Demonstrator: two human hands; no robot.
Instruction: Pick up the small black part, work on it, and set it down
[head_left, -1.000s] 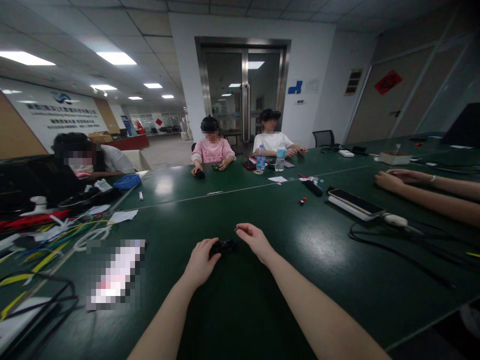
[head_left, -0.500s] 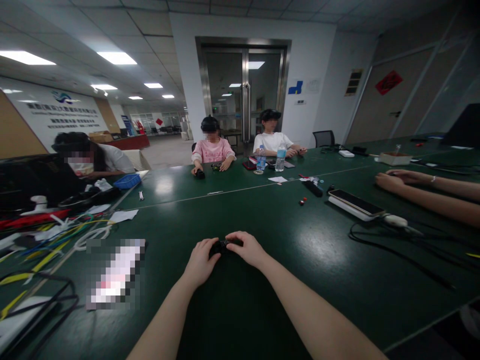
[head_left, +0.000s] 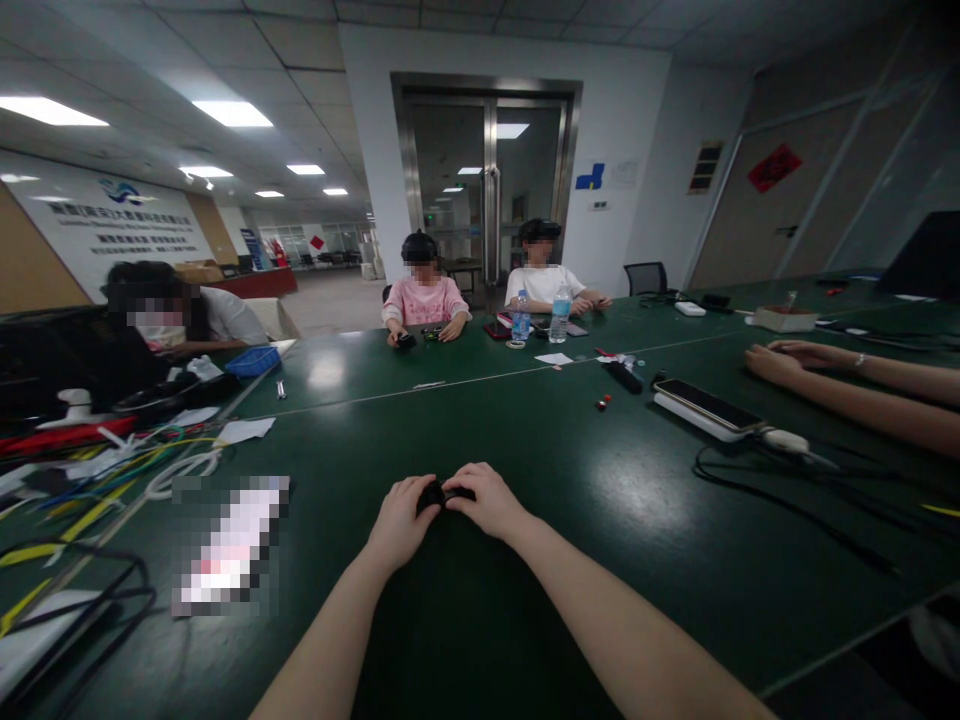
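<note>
In the head view my left hand (head_left: 401,522) is closed around a small black object (head_left: 432,495), low over the green table (head_left: 525,430). The thumb and fingers cover much of it, so its kind cannot be made out. Right beside it, my right hand (head_left: 489,502) pinches a thin dark piece (head_left: 460,493) between thumb and fingertips. The two hands nearly meet. Whether the dark piece is joined to the black object or separate, I cannot tell.
A blurred-out flat thing (head_left: 232,550) lies on the left, near tangled cables (head_left: 112,480). To the right are a phone (head_left: 709,402) on a white box, a black cable (head_left: 787,510) and another person's hands (head_left: 787,360). Water bottles (head_left: 560,315) stand farther back, before seated people.
My right fingers have shifted slightly left and closed, and a thin dark piece now shows in their pinch. The black object's greyish detail no longer shows. My left hand has barely moved.
</note>
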